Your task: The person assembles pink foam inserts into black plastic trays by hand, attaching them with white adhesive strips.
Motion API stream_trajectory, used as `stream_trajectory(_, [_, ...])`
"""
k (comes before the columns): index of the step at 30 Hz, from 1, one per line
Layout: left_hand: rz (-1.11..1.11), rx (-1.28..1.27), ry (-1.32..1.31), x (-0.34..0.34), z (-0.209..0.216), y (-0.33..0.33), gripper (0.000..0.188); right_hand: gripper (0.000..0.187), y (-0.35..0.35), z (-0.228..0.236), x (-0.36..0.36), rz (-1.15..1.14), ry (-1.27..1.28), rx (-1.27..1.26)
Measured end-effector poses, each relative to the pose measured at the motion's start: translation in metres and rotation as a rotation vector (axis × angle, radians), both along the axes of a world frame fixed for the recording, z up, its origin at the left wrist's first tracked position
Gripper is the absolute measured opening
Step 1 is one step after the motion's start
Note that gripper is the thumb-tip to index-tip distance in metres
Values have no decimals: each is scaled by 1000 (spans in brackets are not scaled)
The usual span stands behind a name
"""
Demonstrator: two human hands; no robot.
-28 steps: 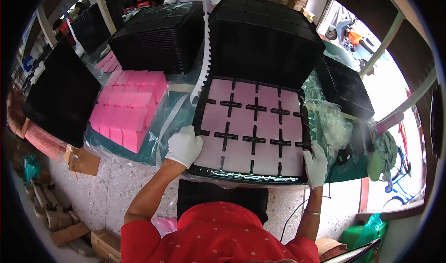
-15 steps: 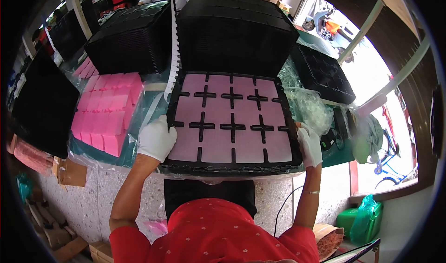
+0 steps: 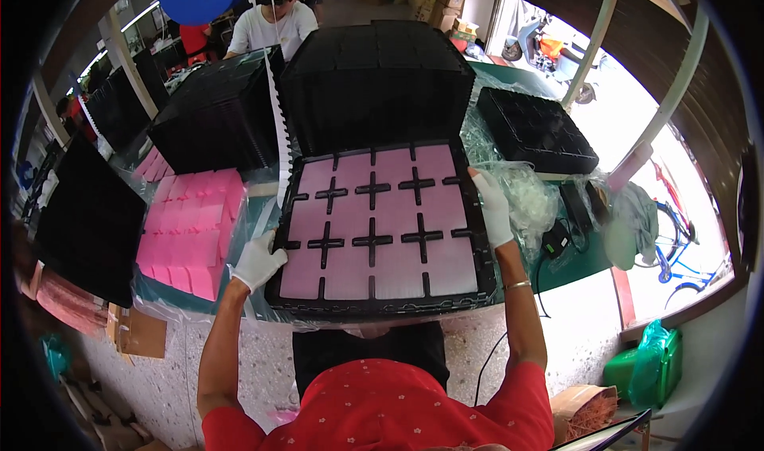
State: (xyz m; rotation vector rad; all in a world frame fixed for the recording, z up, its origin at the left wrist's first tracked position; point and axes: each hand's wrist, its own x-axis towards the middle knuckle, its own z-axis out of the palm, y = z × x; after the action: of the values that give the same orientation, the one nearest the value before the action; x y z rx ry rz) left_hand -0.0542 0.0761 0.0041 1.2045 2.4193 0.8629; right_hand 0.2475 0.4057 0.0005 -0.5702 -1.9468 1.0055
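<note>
A black plastic tray (image 3: 382,311) with cross-shaped dividers lies in front of me, its compartments filled with flat pink pads (image 3: 394,269). My left hand (image 3: 258,265), in a white glove, grips the tray's left edge near the front corner, thumb on the rim. On the opposite side my right hand (image 3: 494,209), also gloved, holds the right edge farther back, its fingers partly hidden by the rim. Whether the tray rests fully on the table or is partly raised, I cannot tell.
Behind the tray stands a tall stack of black trays (image 3: 374,101), with another stack (image 3: 211,128) to its left. Pink blocks (image 3: 187,232) sit at the left. Crumpled clear plastic (image 3: 529,200) and a black tray (image 3: 537,132) are at the right. A person (image 3: 274,25) sits beyond the stacks.
My right hand has slid farther back along the tray's right edge. The tray sits slightly turned, and its left side stays in my left hand. My view has tilted upward.
</note>
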Motion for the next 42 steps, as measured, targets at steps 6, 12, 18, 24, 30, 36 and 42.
stream_trajectory(6, [20, 336, -367, -23, -15, -8, 61, 27, 42, 7, -9, -217, 16, 874])
stream_trajectory(12, [-352, 848, -976, -15, 75, 4, 67, 24, 74, 61, 22, 243, 507, -457])
stream_trajectory(18, [-332, 835, -87, -5, 124, 98, 43, 25, 23, 91, 18, -389, 561, 89])
stream_trajectory(24, [-95, 822, -209, -13, 123, 190, 50, 32, 86, 89, 40, -389, 230, -98])
stream_trajectory(30, [-127, 728, -140, -82, 146, 229, 49, 28, 129, 141, 6, -95, 108, -8])
stream_trajectory(36, [147, 584, 171, -149, 136, 241, 34, 23, 167, 189, -94, -66, -59, -257])
stream_trajectory(42, [224, 645, 41, -175, 104, 250, 31, 21, 226, 150, -143, -231, -241, -157])
